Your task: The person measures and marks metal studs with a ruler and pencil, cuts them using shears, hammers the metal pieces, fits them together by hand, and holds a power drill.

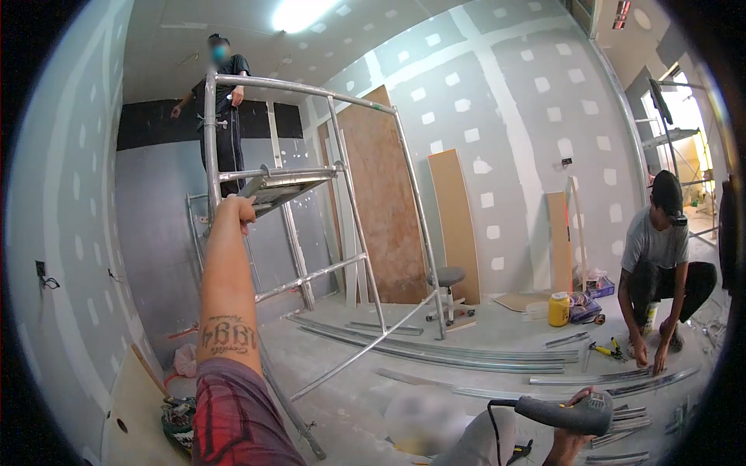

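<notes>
My left arm is stretched up and forward. My left hand (239, 211) is closed on the metal scaffold (214, 144), where an upright meets the near edge of its platform (289, 189). I cannot tell exactly which part the fingers wrap round. Low at the right, my right hand (571, 448) holds a grey corded power tool (556, 412), its fingertips showing over the top. A black cord (493, 431) leaves the tool's left end and hangs down. The tool's working end cannot be made out.
A person (231, 116) stands up by the scaffold. Another person (660, 248) crouches at the right, hands on metal strips. Long metal channels (458, 353) lie across the floor. A stool (447, 277), boards (454, 217), a yellow container (559, 309) and pliers (606, 351) are around.
</notes>
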A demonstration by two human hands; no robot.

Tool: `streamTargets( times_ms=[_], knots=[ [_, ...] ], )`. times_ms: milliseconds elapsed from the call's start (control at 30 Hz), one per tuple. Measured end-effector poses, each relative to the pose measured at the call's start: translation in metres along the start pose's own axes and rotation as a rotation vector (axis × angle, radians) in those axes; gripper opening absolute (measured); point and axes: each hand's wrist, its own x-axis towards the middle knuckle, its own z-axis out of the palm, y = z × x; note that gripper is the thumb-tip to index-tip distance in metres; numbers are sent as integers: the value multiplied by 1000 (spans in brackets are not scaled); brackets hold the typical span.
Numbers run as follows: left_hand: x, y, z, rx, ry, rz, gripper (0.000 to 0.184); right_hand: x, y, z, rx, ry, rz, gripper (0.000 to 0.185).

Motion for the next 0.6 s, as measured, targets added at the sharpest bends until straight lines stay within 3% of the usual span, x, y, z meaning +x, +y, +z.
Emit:
streamTargets(
  times_ms=[133,200,600],
  knots=[
    [0,2,-4,6,-85,-37,87,-4,8,13,-27,-30,-85,48],
    [-7,5,-6,11,-86,-51,88,-9,-2,38,-12,208,75,50],
    [-32,21,-7,-22,-65,-69,83,-2,-11,21,92,282,132,55]
  ],
)
